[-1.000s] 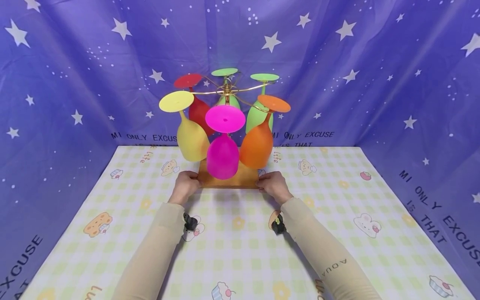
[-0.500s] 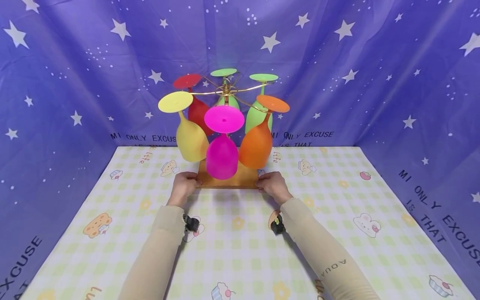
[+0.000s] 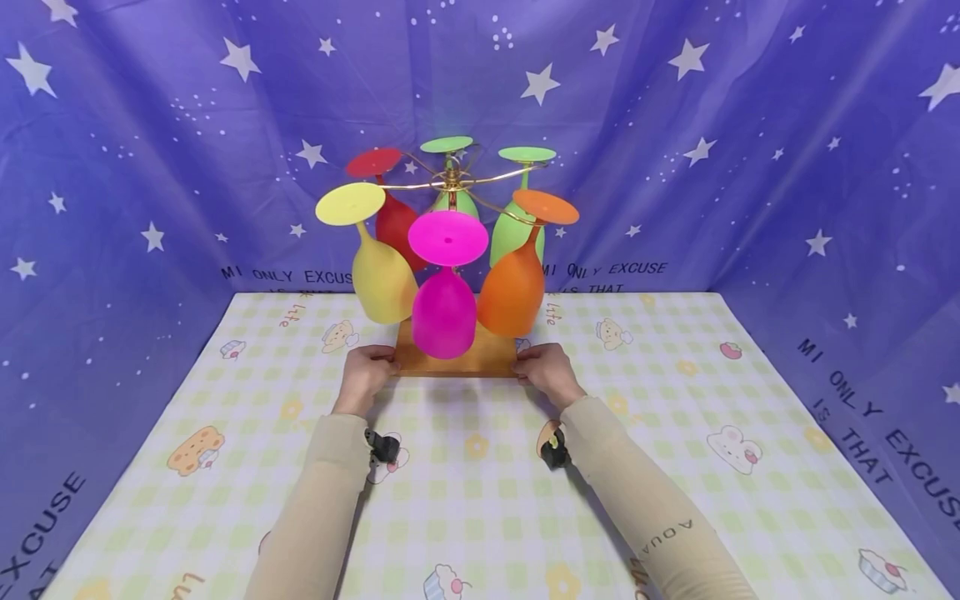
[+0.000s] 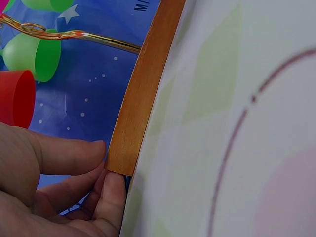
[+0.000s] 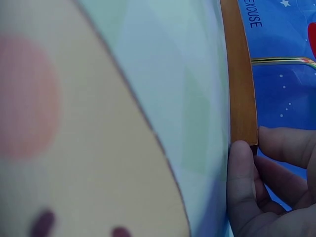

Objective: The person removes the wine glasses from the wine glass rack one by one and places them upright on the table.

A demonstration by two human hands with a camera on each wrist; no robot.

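A wine glass rack (image 3: 452, 179) with gold arms stands on a wooden base (image 3: 497, 362) towards the table's far side. Upside-down plastic goblets hang from it: magenta (image 3: 445, 321) in front, yellow (image 3: 382, 283) on the left, orange (image 3: 513, 292) on the right, with red (image 3: 396, 218) and two green ones behind. My left hand (image 3: 366, 375) grips the base's left front corner; in the left wrist view the thumb (image 4: 74, 155) lies along its upper edge. At the right front corner my right hand (image 3: 551, 373) pinches the base between thumb and fingers.
A checked cloth (image 3: 465, 500) with cartoon prints covers the table. Behind and at both sides hangs a blue curtain (image 3: 480, 83) with white stars, close to the table's far edge. Each wrist carries a small black camera (image 3: 384, 447).
My left forearm has shifted slightly to the right. Both hands keep their hold at the base's corners, and the rack with its goblets stays in place.
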